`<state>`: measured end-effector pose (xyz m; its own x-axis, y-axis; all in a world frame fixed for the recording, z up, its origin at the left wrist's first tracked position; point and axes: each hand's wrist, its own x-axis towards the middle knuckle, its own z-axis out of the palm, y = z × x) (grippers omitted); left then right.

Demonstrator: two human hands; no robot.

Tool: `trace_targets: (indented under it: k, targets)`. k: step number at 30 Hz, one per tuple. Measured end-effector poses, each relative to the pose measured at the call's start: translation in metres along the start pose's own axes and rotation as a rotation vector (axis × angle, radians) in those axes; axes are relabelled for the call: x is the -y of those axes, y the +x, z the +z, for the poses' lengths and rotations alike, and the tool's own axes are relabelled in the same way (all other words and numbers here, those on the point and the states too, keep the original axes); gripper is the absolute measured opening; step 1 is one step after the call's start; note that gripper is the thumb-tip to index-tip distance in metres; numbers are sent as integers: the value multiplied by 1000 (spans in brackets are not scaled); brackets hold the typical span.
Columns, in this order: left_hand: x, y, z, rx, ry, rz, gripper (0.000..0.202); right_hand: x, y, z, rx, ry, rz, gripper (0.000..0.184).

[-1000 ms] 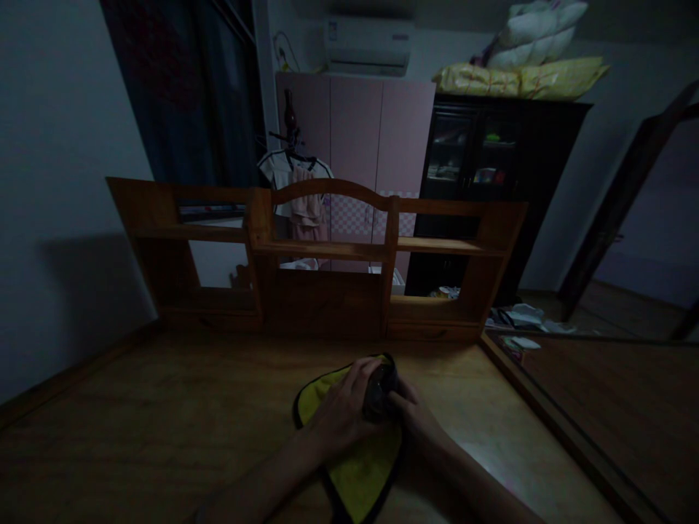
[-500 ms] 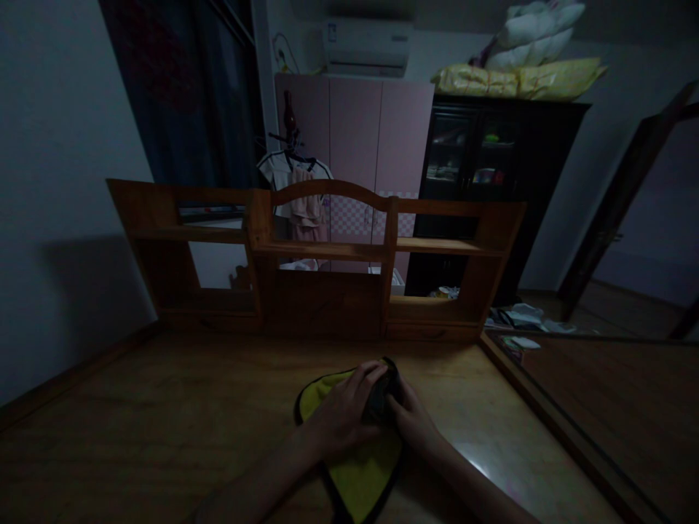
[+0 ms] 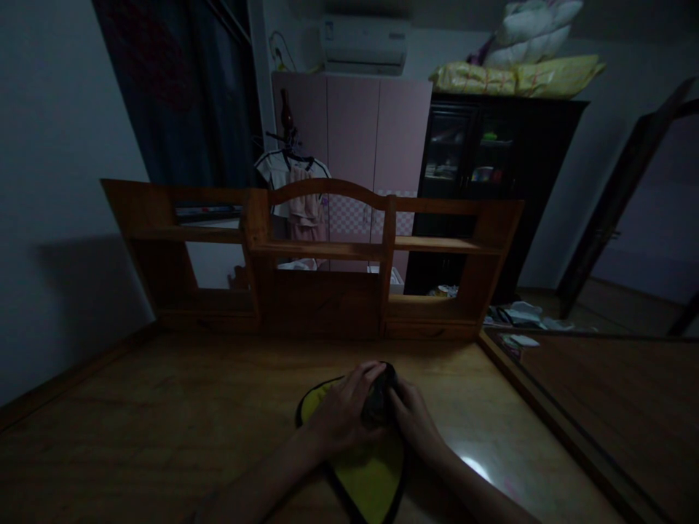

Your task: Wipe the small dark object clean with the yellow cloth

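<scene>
A yellow cloth with a dark border [image 3: 367, 477] lies on the wooden desk [image 3: 164, 429] just in front of me. My left hand [image 3: 344, 416] and my right hand [image 3: 413, 420] meet above the cloth's far end. Both are closed round a small dark rounded object [image 3: 378, 399] held between them. The room is dim and I cannot make out what the object is.
A low wooden shelf unit [image 3: 322, 251] stands along the desk's back edge. The desk's right edge [image 3: 546, 415] drops to the floor. Beyond are a pink wardrobe [image 3: 376, 138], a dark glass cabinet [image 3: 480, 156] with bedding on top, and hanging clothes [image 3: 298, 193].
Both hands have shifted slightly on the dark object and closed in over it; the cloth has stayed where it was.
</scene>
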<state>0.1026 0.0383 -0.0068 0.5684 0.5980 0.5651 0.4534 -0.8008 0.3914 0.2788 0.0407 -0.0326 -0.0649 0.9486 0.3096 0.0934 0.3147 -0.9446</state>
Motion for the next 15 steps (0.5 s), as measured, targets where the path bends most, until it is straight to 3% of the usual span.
trace_targets:
  k: [6,15]
  targets:
    - [4,1,0,-72,60,5,89,1,0,0,27,-45,31,32]
    - [6,1,-3,-111,55,-196,95,-4,8,-2,88,145,158,33]
